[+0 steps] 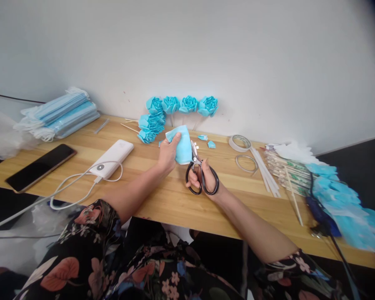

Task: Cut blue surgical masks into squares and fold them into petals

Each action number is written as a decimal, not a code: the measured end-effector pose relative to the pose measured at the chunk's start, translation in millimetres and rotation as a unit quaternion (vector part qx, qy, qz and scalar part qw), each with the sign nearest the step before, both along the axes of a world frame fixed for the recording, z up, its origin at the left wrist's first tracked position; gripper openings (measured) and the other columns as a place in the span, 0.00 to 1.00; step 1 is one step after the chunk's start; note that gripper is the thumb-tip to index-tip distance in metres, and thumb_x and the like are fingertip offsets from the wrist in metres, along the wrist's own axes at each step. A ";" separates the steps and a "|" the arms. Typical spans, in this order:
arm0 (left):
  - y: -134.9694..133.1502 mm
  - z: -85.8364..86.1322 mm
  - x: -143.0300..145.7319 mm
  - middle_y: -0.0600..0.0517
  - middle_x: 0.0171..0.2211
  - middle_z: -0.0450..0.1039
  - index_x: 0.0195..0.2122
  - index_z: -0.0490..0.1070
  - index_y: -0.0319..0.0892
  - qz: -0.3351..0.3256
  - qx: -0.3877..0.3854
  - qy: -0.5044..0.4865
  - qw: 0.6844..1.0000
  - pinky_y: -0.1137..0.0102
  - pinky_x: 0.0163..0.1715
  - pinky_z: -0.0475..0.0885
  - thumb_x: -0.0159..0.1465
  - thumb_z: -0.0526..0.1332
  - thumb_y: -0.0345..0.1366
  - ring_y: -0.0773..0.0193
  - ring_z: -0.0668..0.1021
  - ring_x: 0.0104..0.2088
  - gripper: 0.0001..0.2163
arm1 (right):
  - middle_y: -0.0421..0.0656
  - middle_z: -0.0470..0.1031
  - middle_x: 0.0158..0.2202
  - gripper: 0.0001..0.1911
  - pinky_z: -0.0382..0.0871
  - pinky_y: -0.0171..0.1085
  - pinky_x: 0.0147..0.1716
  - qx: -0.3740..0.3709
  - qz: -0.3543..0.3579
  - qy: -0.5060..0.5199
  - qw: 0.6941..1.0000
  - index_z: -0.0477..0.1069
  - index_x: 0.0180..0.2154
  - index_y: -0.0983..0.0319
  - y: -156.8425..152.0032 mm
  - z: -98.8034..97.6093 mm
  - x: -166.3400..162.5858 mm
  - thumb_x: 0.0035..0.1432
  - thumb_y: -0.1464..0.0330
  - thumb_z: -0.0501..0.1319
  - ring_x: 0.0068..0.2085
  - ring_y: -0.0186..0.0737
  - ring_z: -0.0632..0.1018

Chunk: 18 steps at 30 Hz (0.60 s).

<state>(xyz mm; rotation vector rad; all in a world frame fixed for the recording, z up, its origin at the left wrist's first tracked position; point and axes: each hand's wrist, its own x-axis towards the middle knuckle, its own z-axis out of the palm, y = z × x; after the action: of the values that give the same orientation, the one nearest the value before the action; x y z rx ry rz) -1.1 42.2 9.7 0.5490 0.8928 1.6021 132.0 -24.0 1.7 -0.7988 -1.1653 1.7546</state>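
Observation:
My left hand [168, 153] is closed on a folded light-blue piece of fabric [183, 148], its thumb pressed on the front. In my right hand [208, 177] are black-handled scissors [194, 156], fingers through the loops. The blades lie against the right edge of the blue fabric; whether they are cutting into it I cannot tell. Small blue scraps [211, 144] lie on the table just beyond. Behind my hands, several blue fabric flowers [188, 104] on thin sticks are grouped by the wall.
A stack of face masks [62, 112], a phone [40, 166] and a white power bank [112, 158] with a cable occupy the left. Rightward are a tape roll [240, 143], a wire coil [246, 163], white strips [264, 171], a blue glue gun [323, 216] and blue fabric pieces [340, 196].

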 end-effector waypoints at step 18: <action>-6.1 -7.4 7.9 0.55 0.26 0.77 0.32 0.75 0.40 -0.028 0.021 0.017 0.999 0.73 0.29 0.73 0.48 0.76 0.49 0.67 0.77 0.25 0.21 | 0.31 0.64 0.19 0.35 0.76 0.38 0.24 0.022 -0.007 0.021 1.000 0.71 0.49 0.60 2.0 1.3 2.6 0.55 0.38 0.60 0.16 0.29 0.60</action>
<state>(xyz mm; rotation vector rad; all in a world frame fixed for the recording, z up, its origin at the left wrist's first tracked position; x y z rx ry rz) 6.9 36.1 2.3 0.6275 0.8626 1.5685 134.6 -22.0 3.0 -0.7387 -1.1644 1.7200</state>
